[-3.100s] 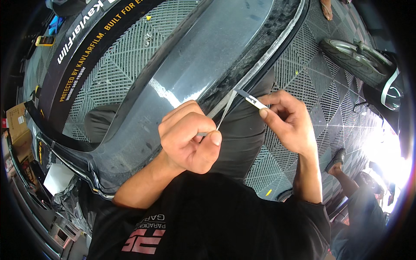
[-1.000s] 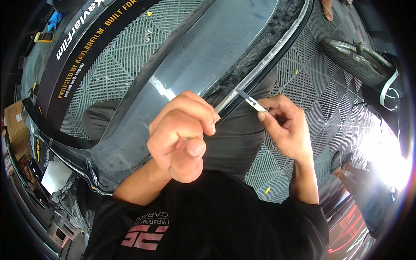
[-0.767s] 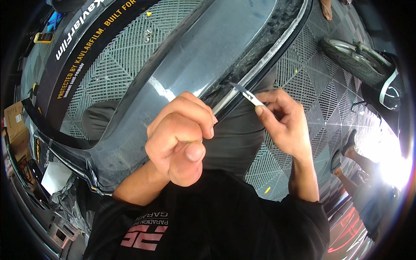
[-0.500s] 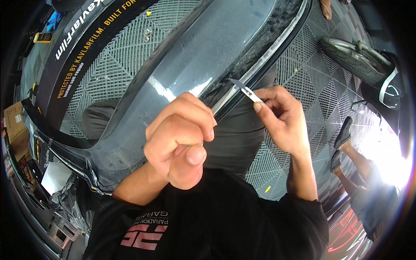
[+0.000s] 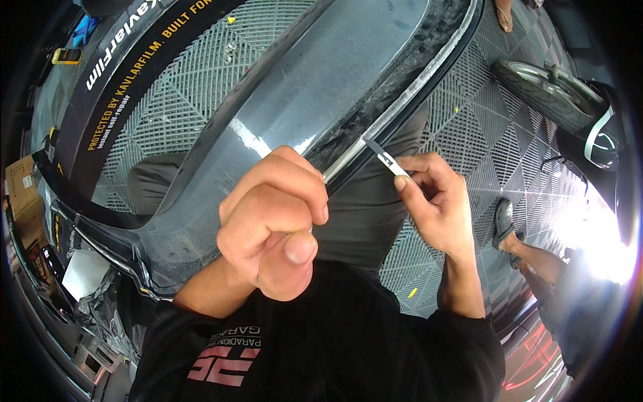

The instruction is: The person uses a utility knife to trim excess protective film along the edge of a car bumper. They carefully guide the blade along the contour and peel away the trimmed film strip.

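In my right hand (image 5: 439,204) a slim white craft knife (image 5: 394,165) is pinched between thumb and fingers. Its dark pointed blade angles up and left, by the light-coloured edge of a glossy dark grey curved car panel (image 5: 301,87). My left hand (image 5: 271,224) is closed in front of the panel, its thumb pressed against curled fingers. Whatever those fingers may grip is hidden. The panel lies across my lap, over my dark trousers (image 5: 358,214), its inner side dusty and scuffed.
Grey grid floor tiles (image 5: 495,161) spread around me. A motorcycle wheel (image 5: 546,87) stands at the upper right. Another person's sandalled foot (image 5: 504,221) is at right. To the left are a cardboard box (image 5: 25,191), a black plastic bag (image 5: 110,315) and a printed black strip (image 5: 127,74).
My right hand and the knife have shifted slightly down, the blade dropping lower along the panel's edge. My left hand barely moved. The other person's feet at right have stepped left.
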The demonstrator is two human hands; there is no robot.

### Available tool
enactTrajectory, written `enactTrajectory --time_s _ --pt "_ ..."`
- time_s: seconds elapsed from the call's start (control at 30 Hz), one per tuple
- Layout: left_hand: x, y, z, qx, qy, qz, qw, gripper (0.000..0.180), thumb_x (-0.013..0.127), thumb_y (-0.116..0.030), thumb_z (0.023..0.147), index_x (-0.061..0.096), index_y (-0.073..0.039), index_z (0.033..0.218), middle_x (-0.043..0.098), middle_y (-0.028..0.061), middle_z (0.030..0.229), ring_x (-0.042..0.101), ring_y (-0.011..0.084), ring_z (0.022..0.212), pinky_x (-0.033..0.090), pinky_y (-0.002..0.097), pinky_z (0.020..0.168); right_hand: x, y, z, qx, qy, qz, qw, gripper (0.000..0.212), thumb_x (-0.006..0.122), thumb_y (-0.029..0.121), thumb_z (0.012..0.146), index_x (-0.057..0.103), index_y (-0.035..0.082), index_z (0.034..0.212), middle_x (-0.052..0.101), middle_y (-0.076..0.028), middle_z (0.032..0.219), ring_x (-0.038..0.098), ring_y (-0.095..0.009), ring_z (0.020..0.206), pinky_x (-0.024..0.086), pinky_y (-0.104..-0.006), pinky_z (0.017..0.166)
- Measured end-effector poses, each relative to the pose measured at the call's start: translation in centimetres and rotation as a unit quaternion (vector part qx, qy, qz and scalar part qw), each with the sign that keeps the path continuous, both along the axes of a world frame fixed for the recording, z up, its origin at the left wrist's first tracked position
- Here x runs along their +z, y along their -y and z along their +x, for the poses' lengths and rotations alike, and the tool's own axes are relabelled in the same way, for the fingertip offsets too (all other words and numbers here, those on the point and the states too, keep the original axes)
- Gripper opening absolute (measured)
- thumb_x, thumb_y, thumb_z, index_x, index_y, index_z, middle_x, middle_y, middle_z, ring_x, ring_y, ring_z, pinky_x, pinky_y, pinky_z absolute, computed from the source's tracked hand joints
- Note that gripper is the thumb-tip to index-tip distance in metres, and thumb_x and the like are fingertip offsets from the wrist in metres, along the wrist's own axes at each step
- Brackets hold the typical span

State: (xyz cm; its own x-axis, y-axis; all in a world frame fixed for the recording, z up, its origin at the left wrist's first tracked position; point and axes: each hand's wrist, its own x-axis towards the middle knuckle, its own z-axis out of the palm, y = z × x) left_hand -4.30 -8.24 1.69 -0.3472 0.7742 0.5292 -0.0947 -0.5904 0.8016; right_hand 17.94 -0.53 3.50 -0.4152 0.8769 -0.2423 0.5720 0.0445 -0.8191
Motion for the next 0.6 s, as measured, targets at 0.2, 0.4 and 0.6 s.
enactTrajectory --time_s 0.2,0.4,0.6 --pt "0.5 0.3 -0.4 -0.003 -0.024 0.019 1.0 0.023 0.063 -0.017 0.098 0.056 -0.001 0.083 0.063 0.0156 0.084 0.053 0.0199 0.068 0.044 0.031 0.057 -0.5 0.0 0.3 0.004 0.009 0.002 1.0 0.016 0.072 0.007 0.094 0.072 0.003 0.11 0.061 -0.001 0.06 0.055 -0.006 0.052 0.041 -0.026 0.05" --pt "0.8 0.6 -0.4 -0.009 -0.016 0.023 1.0 0.021 0.063 -0.017 0.097 0.056 -0.002 0.084 0.063 0.015 0.084 0.054 0.0205 0.068 0.046 0.032 0.057 -0.4 0.4 -0.1 -0.011 -0.027 0.001 1.0 0.017 0.073 0.008 0.096 0.072 0.002 0.112 0.058 -0.001 0.059 0.05 -0.005 0.05 0.038 -0.026 0.049" --pt "1.4 0.8 -0.6 -0.009 -0.02 0.024 0.999 0.021 0.064 -0.017 0.097 0.057 -0.002 0.085 0.063 0.0144 0.084 0.054 0.021 0.069 0.046 0.0326 0.057 -0.4 0.2 -0.2 0.017 0.005 0.01 1.0 0.017 0.073 0.01 0.095 0.072 0.003 0.111 0.057 -0.001 0.059 0.051 -0.007 0.05 0.04 -0.0266 0.049"
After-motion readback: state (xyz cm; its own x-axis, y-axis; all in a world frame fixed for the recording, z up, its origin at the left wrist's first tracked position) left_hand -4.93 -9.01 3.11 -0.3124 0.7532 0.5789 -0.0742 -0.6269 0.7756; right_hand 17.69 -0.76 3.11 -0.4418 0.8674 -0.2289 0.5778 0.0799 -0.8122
